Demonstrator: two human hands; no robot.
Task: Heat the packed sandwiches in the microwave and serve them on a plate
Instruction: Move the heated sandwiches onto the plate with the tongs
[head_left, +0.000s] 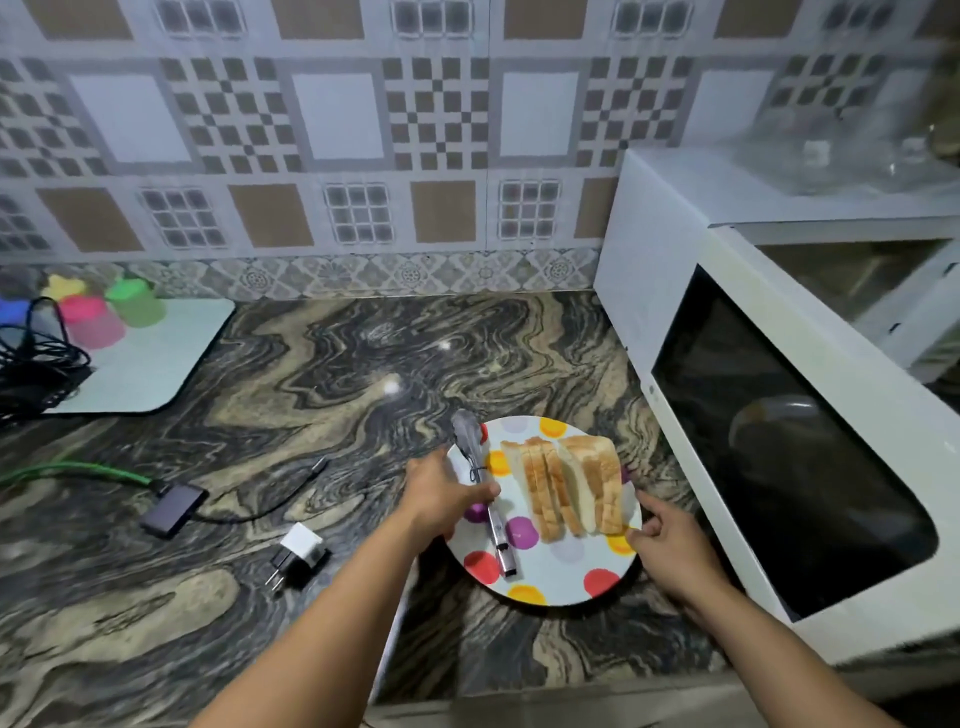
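1. No readable writing anywhere, honestly. The tongs (485, 491) have some marking near the handle end but it's too blurry to make out, and the microwave (779, 415) shows no legible brand.
2. The sandwiches (566, 486) are white bread slices with tan crusts, stacked on edge and leaning against each other, sitting on the right half of a white plate (561, 577) with red, yellow and purple dots.
3. The row of slices runs roughly left to right across the plate, with each slice's long edge pointing away from the person.
4. The plate sits on the swirly marble counter (311, 374), just left of the microwave, whose door hangs open.
5. The left hand (441, 493) is wrapped around the metal tongs, which lie over the plate's left side, tips pointing away.
6. The right hand (662, 540) pinches the plate's right rim, thumb on top beside the bread.
7. Off to the left: a phone (174, 509), a white charger plug (301, 553), and coloured cups (111, 312).
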